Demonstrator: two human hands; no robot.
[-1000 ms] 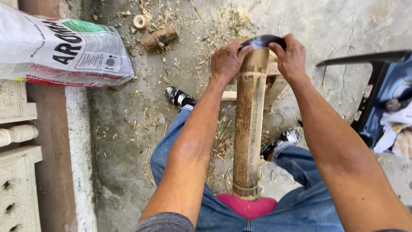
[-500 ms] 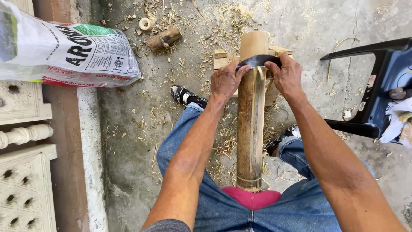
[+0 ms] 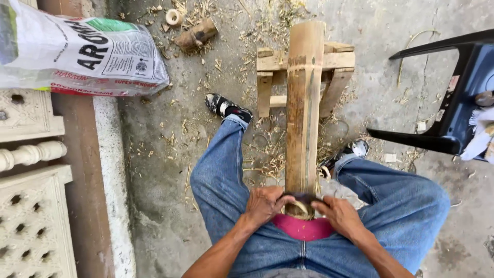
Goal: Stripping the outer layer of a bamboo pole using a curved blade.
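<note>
One bamboo pole (image 3: 303, 108) runs from the person's lap out to a low wooden stool (image 3: 337, 59), its far end resting on the stool's top. Two hands work at the near end. The left hand (image 3: 265, 205) and the right hand (image 3: 337, 216) are each closed around one end of a dark curved blade (image 3: 302, 197) that lies across the pole just above the lap; how the blade's edge meets the bamboo is hidden by the fingers, and it seems to touch the surface. Two legs in blue jeans straddle the pole, with two dark shoes on the concrete, the right one (image 3: 350, 152) partly behind the bamboo. One printed sack (image 3: 77, 51) lies at upper left, cut off by the frame. Two short bamboo offcuts are near it: a stub (image 3: 195, 35) and a small ring (image 3: 174, 17). One dark plastic chair (image 3: 453, 98) is cut off at the right edge.
</note>
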